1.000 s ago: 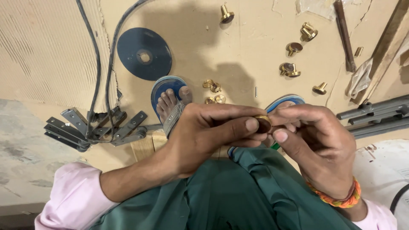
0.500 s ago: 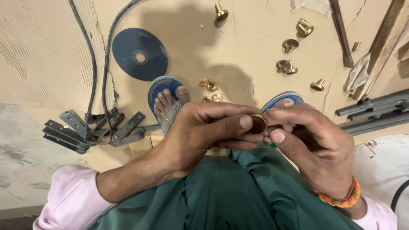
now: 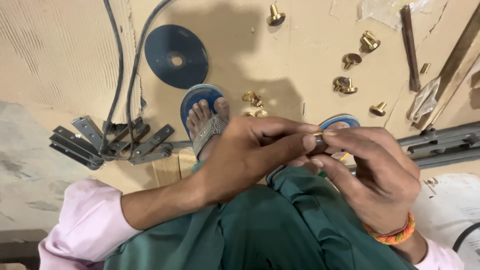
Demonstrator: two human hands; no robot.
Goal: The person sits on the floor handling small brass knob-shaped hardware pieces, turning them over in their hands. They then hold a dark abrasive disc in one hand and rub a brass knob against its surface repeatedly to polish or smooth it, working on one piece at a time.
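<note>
My left hand (image 3: pixel 252 152) and my right hand (image 3: pixel 372 172) meet above my knees, both pinching one small brass fitting (image 3: pixel 318 141) with a dark face. Fingers cover most of the fitting. Several more brass fittings (image 3: pixel 345 85) lie scattered on the tan board beyond my feet, and a few small brass rings (image 3: pixel 252 98) sit near my left sandal (image 3: pixel 199 102).
A dark blue round disc (image 3: pixel 176 56) lies on the board at upper left, with black cables (image 3: pixel 120 75) running past it to a fan of grey metal brackets (image 3: pixel 107 145). Grey metal rails (image 3: pixel 440 142) lie at right, wooden strips (image 3: pixel 457 55) at upper right.
My hands stay joined on the fitting; my fingers have shifted slightly around it, covering more of it. The view has drifted a little.
</note>
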